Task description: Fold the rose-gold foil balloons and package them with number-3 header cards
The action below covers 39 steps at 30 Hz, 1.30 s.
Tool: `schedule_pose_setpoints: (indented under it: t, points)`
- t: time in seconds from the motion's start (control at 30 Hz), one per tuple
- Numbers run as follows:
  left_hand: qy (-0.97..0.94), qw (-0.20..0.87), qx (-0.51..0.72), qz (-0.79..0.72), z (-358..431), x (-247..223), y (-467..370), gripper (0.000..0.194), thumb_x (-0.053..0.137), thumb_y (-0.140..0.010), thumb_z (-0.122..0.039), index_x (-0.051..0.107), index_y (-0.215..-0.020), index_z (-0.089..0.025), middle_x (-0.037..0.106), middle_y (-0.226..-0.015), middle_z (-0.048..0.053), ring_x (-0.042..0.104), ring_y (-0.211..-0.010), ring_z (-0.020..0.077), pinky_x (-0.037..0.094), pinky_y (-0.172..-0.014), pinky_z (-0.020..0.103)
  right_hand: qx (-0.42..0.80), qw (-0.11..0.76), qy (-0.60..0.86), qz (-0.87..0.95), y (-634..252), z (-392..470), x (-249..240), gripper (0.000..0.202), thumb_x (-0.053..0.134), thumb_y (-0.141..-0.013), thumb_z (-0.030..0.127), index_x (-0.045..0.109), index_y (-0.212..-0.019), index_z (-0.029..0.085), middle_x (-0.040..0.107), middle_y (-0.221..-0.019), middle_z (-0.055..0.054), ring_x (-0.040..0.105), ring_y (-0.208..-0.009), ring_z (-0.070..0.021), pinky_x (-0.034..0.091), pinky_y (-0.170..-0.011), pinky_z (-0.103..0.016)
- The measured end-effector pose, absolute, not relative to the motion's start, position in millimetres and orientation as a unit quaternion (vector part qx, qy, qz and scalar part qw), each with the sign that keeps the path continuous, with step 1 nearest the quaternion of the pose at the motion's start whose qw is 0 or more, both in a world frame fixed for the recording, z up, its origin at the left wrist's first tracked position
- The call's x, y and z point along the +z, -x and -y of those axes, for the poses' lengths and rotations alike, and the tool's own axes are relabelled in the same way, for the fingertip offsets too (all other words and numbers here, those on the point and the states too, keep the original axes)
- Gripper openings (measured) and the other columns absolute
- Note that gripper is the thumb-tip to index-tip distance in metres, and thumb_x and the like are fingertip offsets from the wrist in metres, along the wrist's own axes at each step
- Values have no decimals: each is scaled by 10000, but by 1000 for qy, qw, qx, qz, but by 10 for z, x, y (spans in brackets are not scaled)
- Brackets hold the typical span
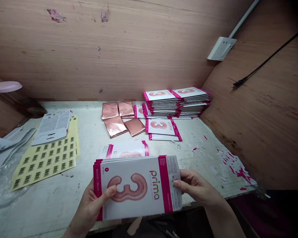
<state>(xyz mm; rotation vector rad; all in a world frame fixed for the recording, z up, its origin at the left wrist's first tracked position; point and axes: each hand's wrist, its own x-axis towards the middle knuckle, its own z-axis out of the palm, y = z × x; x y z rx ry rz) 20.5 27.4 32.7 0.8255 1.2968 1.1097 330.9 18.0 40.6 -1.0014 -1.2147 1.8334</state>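
Several balloon packs sit stacked in your two hands, held low over the near edge of the surface, the top card showing a rose-gold "3" and the word "prima" between pink bands. Your left hand cups the stack from below at its left end, the thumb pressed flat on the front card just beside the printed numeral, so that grip is clenched on the packs. Your right hand pinches the right edge of the same stack, fingertips on the pink band, likewise grasping it. Just beyond the stack, one more pack lies flat on the surface, partly hidden by what you hold. Farther back, a single pack lies face up, and behind it a tall pile of finished packs stands against the wooden back wall. To the left of that pile, four folded rose-gold foil balloons lie close together. Well to your left, yellow barcode label sheets lie on the surface, with white printed cards resting on their far end. A white wall socket is fixed to the boards at upper right.
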Motion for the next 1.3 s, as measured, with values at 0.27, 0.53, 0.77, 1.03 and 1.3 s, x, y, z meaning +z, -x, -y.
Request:
schedule_pose_setpoints:
  t: [0.27, 0.53, 0.77, 1.03, 1.3]
  points:
    - [-358, 575, 475, -562, -266, 345, -236, 540, 868, -602, -447, 694, -1034, -173, 775, -949, 80, 728, -887, 284, 617, -729, 305, 657, 402, 453, 450, -3131, -149, 331, 282, 664, -871, 399, 711, -1033, 173, 727, -956, -69, 673, -843, -186, 546, -790, -309]
    - [-390, 546, 466, -576, -119, 389, -357, 432, 861, -594, -483, 757, -886, -181, 780, -887, 105, 730, -869, 332, 619, -735, 356, 569, 482, 540, 390, -2955, -194, 108, 207, 742, -774, 357, 718, -884, 184, 723, -824, -43, 658, -769, -208, 538, -738, -314]
    - [-345, 592, 469, -558, -212, 310, -346, 617, 863, -626, -420, 670, -1165, -193, 769, -975, 85, 719, -875, 281, 603, -715, 313, 739, 426, 410, 324, -3201, -116, 106, 380, 730, -815, 380, 686, -1146, 198, 742, -1026, -83, 710, -873, -219, 552, -812, -356]
    - [-269, 669, 436, -539, -271, 266, -366, 713, 872, -608, -430, 631, -1229, -176, 767, -978, 100, 730, -872, 305, 601, -749, 356, 741, 499, 402, 201, -3070, 8, 198, 395, 718, -755, 563, 756, -967, 231, 765, -927, -73, 723, -846, -272, 560, -792, -404]
    - [-235, 687, 426, -539, -289, 249, -305, 793, 882, -596, -415, 596, -1300, -183, 771, -980, 106, 734, -883, 319, 596, -746, 357, 363, 437, 628, 532, -3459, -118, 308, 301, 605, -862, 522, 678, -904, 233, 645, -789, -51, 605, -713, -205, 505, -677, -335]
